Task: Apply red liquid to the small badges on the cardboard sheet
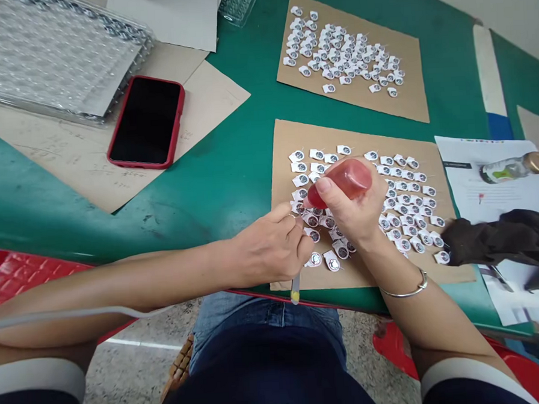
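Observation:
My right hand (358, 212) is wrapped around a soft red squeeze bottle (347, 180), its narrow tip tilted down to the left. That tip is close to a small white piece with a round dark-ringed part (298, 207) at the left of the near cardboard sheet (288, 134). The fingers of my left hand (272, 244) are closed beside the tip. From under this hand sticks a slim silver tool with a yellow end (295, 290); its other end is hidden. Rows of similar white pieces (399, 186) cover the cardboard, some hidden by my hands.
Another cardboard sheet (409, 104) bearing many white pieces lies farther back on the green table (197, 206). On the left are a red-cased phone (148, 121), brown paper (88, 181) and bubble wrap (49, 51). Dark cloth (501, 238), papers (471, 182) and a small glass bottle (514, 168) lie right.

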A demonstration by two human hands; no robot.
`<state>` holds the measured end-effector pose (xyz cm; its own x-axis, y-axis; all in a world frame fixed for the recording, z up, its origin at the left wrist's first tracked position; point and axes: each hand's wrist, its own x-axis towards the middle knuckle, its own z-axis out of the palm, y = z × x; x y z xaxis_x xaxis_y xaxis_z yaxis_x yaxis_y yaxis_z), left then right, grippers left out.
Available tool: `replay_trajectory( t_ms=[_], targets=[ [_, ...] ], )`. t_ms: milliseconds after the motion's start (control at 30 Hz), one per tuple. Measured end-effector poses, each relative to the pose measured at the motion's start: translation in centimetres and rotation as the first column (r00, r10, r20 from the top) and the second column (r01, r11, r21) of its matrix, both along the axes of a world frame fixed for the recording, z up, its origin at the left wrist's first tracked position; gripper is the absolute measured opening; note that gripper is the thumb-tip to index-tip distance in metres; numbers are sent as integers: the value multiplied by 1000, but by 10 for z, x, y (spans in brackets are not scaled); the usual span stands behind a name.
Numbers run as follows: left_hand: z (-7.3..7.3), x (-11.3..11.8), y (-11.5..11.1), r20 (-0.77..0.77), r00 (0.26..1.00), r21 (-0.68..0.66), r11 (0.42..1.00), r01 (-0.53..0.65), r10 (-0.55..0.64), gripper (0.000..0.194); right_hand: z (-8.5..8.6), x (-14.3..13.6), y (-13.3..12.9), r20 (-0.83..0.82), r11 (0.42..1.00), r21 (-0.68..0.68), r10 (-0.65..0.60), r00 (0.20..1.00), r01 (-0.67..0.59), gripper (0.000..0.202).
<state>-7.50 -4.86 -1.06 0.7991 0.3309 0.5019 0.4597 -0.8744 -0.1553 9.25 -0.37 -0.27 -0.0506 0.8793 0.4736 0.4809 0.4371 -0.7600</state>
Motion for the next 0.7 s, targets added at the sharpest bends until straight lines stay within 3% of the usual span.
replay_trajectory(
  t_ms=[700],
  targets=[
    [-3,1,1,13,1000,-1,1000,-28,28,21,-1,-1,1,34,998,41,-56,998,54,24]
  ],
)
